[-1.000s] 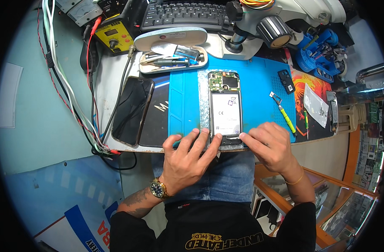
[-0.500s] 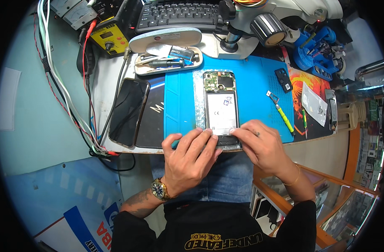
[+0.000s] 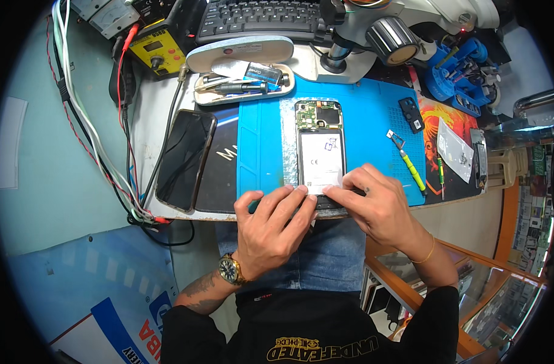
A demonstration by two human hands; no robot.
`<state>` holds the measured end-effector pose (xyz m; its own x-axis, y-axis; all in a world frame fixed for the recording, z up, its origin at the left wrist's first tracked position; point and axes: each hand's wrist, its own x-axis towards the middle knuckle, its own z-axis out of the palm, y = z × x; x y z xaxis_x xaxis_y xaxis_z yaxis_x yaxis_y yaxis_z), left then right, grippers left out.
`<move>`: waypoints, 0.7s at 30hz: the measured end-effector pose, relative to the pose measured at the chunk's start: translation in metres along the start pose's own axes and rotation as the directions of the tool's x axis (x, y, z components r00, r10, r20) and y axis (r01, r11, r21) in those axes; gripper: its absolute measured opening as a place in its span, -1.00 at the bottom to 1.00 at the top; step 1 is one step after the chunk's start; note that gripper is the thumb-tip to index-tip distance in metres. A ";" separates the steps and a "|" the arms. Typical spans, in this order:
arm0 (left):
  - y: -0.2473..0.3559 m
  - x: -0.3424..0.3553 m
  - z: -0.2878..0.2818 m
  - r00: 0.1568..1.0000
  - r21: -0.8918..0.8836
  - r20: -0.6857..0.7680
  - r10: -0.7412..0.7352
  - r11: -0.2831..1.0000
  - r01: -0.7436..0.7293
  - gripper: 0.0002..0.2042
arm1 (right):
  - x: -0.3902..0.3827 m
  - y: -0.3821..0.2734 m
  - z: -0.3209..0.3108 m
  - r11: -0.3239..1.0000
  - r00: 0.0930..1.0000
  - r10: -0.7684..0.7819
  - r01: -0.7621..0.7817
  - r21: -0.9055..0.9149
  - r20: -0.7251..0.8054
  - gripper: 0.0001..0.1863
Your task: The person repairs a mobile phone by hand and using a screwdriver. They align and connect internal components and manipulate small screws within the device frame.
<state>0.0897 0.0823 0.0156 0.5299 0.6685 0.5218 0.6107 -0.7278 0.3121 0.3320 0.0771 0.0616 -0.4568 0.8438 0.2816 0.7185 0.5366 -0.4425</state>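
Note:
An opened phone [image 3: 343, 155] lies on a blue work mat [image 3: 374, 115], its green circuit board [image 3: 309, 113] bare at the far end and a white battery [image 3: 321, 161] below. My left hand [image 3: 274, 227] rests over the phone's near left corner, fingers bent and tips at the battery's lower edge; it holds the phone there. My right hand [image 3: 377, 203] is closed, with thumb and forefinger pressed together at the battery's near right corner. Whatever sits between those fingertips is too small to make out. Both hands partly cover the phone's near end.
To the left lies a dark phone [image 3: 186, 161]; beyond is an open case of tools [image 3: 243, 85]. A yellow-green tool [image 3: 413, 170], a black phone part [image 3: 411, 115] and a plastic bag [image 3: 454, 148] lie on the right. A microscope stand [image 3: 334, 64] rises behind the mat.
My right fingertips have moved slightly left across the battery's lower edge. My left hand stays nearly in place. The whole view has shifted a little.

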 end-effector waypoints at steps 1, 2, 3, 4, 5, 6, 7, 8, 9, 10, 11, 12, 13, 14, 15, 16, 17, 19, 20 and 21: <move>-0.001 0.000 0.000 1.000 0.004 -0.006 0.012 1.000 -0.012 -0.66 | 0.000 0.000 0.000 1.000 1.000 -0.001 0.001 0.000 0.000 -0.64; -0.001 0.000 0.000 1.000 0.004 -0.006 0.011 1.000 -0.011 -0.66 | 0.000 0.000 0.000 1.000 1.000 -0.011 0.011 -0.008 0.001 -0.64; -0.001 0.000 0.000 1.000 0.012 -0.005 0.015 1.000 -0.015 -0.66 | 0.001 0.001 0.000 1.000 1.000 -0.020 0.020 -0.017 0.002 -0.64; -0.002 0.001 0.001 1.000 0.019 -0.006 0.020 1.000 -0.020 -0.67 | 0.001 0.001 0.000 1.000 1.000 -0.022 0.022 -0.018 0.002 -0.64; -0.002 0.001 0.001 1.000 0.019 -0.007 0.020 1.000 -0.020 -0.67 | 0.000 0.003 0.000 0.999 0.999 -0.037 0.037 -0.015 -0.002 -0.65; -0.003 0.001 0.001 0.999 0.039 -0.006 0.035 0.999 -0.035 -0.70 | 0.000 0.004 0.000 0.999 0.999 -0.053 0.053 -0.012 -0.006 -0.65; -0.003 0.001 0.001 0.999 0.060 -0.002 0.050 0.997 -0.050 -0.73 | 0.000 0.004 0.000 0.999 0.999 -0.053 0.053 -0.011 -0.006 -0.65; -0.003 0.000 0.001 0.999 0.060 -0.002 0.050 0.997 -0.050 -0.73 | 0.000 0.005 0.000 0.998 0.998 -0.061 0.061 -0.019 0.000 -0.65; -0.004 0.000 0.001 0.999 0.067 0.009 0.053 0.996 -0.053 -0.73 | 0.000 0.005 0.000 0.997 0.998 -0.068 0.068 -0.026 0.006 -0.66; -0.004 0.000 0.001 0.998 0.074 0.020 0.056 0.996 -0.057 -0.72 | -0.001 0.005 0.000 0.997 0.998 -0.068 0.068 -0.025 0.006 -0.66; -0.004 -0.001 0.001 0.998 0.074 0.020 0.055 0.996 -0.056 -0.72 | -0.001 0.005 -0.001 0.996 0.997 -0.080 0.080 -0.030 0.002 -0.65; -0.004 -0.001 0.001 0.998 0.081 0.022 0.058 0.995 -0.060 -0.72 | -0.001 0.005 -0.001 0.995 0.996 -0.092 0.092 -0.034 -0.002 -0.65; -0.004 -0.001 0.001 0.998 0.088 0.024 0.062 0.994 -0.064 -0.72 | -0.002 0.006 -0.002 0.995 0.996 -0.092 0.092 -0.035 -0.002 -0.65; -0.003 0.000 0.000 0.998 0.088 0.024 0.063 0.994 -0.064 -0.72 | -0.003 0.007 -0.002 0.993 0.994 -0.108 0.108 -0.043 0.001 -0.66; -0.002 0.001 -0.001 0.998 0.081 0.037 0.053 0.995 -0.056 -0.72 | -0.003 0.007 -0.002 0.991 0.992 -0.124 0.124 -0.051 0.004 -0.66; -0.001 0.002 -0.003 0.998 0.074 0.051 0.043 0.996 -0.047 -0.70 | -0.003 0.008 -0.003 0.991 0.992 -0.124 0.124 -0.051 0.003 -0.66; -0.001 0.002 -0.003 0.998 0.074 0.051 0.044 0.996 -0.048 -0.70 | -0.003 0.008 -0.004 0.993 0.993 -0.114 0.114 -0.034 0.010 -0.66; -0.002 0.003 -0.004 0.997 0.054 0.066 0.033 0.998 -0.036 -0.69 | -0.002 0.009 -0.005 0.994 0.995 -0.103 0.104 -0.018 0.015 -0.66; -0.002 0.003 -0.004 0.997 0.054 0.066 0.035 0.998 -0.039 -0.69 | -0.001 0.009 -0.005 0.997 0.997 -0.069 0.069 0.020 0.014 -0.65; -0.003 0.002 -0.003 0.997 0.048 0.065 0.033 0.998 -0.036 -0.69 | 0.000 0.009 -0.005 0.998 0.999 -0.035 0.035 0.058 0.014 -0.65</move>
<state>0.0872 0.0853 0.0179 0.5870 0.6526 0.4791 0.6189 -0.7432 0.2542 0.3412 0.0814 0.0621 -0.4892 0.8242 0.2853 0.6707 0.5646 -0.4810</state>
